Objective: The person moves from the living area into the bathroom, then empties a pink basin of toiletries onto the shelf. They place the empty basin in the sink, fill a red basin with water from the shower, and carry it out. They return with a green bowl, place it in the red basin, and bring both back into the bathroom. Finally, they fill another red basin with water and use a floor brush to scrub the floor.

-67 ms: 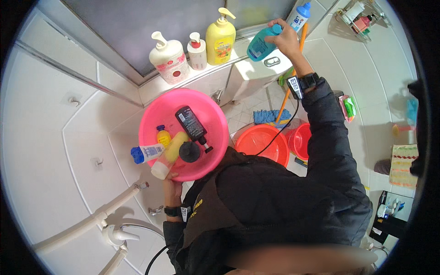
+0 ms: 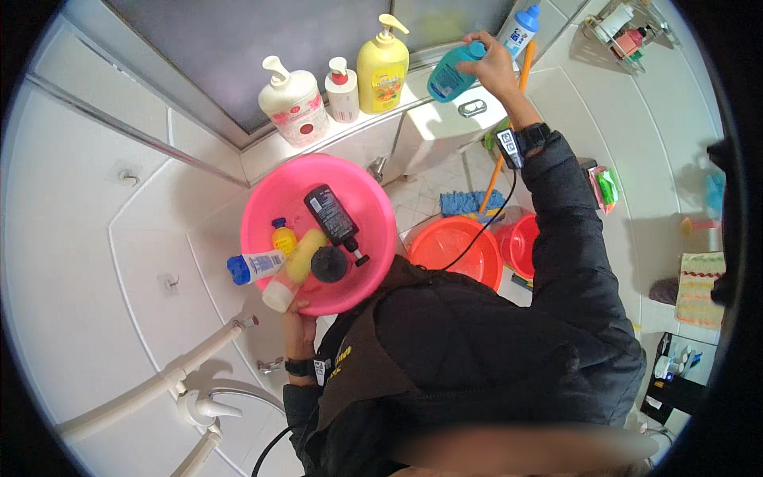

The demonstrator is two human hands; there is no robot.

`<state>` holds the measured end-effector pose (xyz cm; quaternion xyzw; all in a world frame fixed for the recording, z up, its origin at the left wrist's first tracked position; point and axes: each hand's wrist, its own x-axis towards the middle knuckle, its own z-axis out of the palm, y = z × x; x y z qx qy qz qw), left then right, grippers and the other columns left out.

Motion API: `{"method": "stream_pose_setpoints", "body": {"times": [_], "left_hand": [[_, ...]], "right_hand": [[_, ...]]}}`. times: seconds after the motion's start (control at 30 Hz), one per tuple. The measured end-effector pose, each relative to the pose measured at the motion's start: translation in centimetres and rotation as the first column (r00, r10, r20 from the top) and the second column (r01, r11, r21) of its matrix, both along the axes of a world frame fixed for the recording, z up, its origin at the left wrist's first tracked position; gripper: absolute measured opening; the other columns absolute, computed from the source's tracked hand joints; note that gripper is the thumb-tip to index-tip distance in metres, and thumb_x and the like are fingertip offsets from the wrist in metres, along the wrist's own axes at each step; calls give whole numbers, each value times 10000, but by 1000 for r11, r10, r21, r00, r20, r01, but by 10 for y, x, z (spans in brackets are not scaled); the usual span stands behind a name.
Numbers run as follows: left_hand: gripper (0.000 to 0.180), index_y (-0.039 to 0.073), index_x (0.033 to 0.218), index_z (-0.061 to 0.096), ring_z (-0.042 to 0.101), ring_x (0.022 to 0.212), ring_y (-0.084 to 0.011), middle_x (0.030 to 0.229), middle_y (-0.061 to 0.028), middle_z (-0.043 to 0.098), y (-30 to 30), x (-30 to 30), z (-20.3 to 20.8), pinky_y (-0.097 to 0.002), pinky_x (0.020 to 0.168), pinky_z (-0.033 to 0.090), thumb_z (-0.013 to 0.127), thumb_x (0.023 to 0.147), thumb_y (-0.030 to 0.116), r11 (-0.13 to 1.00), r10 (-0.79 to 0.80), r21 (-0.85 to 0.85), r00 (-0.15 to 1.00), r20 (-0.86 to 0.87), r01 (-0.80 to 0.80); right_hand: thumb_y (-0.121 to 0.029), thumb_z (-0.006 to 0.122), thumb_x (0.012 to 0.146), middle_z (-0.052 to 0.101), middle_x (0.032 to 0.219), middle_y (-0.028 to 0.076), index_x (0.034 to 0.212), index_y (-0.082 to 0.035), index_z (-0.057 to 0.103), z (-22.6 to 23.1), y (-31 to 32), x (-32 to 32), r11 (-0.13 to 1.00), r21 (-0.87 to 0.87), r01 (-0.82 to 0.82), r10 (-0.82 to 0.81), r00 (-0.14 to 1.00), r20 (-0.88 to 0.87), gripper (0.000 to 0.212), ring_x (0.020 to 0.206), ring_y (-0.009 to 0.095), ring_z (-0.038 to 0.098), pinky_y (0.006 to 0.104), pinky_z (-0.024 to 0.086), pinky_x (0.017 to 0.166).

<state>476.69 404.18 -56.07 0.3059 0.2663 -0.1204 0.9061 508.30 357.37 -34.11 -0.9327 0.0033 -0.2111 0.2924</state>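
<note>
My right hand (image 2: 493,65) is closed around the cap end of a teal bottle (image 2: 451,76), tilted above the white toilet tank. Down at the near rim of a pink basin (image 2: 373,175), my left hand (image 2: 299,312) grips the edge from below, its fingers partly hidden. In the basin lie a black pump bottle (image 2: 334,218), a small yellow bottle (image 2: 284,238), a white tube with a blue cap (image 2: 262,265), a yellowish clear bottle (image 2: 296,274) and a round black object (image 2: 327,264). Left of the teal bottle, a yellow pump bottle (image 2: 382,78) stands on the ledge.
A white pump bottle (image 2: 293,107) and a smaller red-collared one (image 2: 342,94) share the window ledge; a blue-capped bottle (image 2: 520,30) stands beyond my right hand. Below are an orange-red basin (image 2: 457,248), a red bucket (image 2: 520,245) and a blue mop (image 2: 469,203). A shower pipe (image 2: 151,397) runs at left.
The teal bottle in my right hand has shifted very slightly left and up. My left hand and the pink basin look nearly the same.
</note>
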Motion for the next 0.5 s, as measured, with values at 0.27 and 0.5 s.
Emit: {"method": "stream_pose_setpoints", "body": {"times": [0.27,0.5], "left_hand": [[568,5,1270,505,555,1173,-318,1271,-151,563,-2,1,7,-477,1003,474,534,705,-50,999,45,10,995,-89,-44],[593,1,1297,483,547,1190,-308,1293,-145,551,-5,-4,8,-440,1026,463,528,708,-35,997,66,26,997,-31,-66]], "right_hand": [[-108,787,614,673,922,105,1052,-71,609,-59,2,75,980,-31,-197,197,980,21,474,871,244,665,349,516,787],[-48,754,598,666,950,123,1150,-66,570,-76,6,101,948,32,-317,318,947,-41,582,917,267,656,364,510,828]]}}
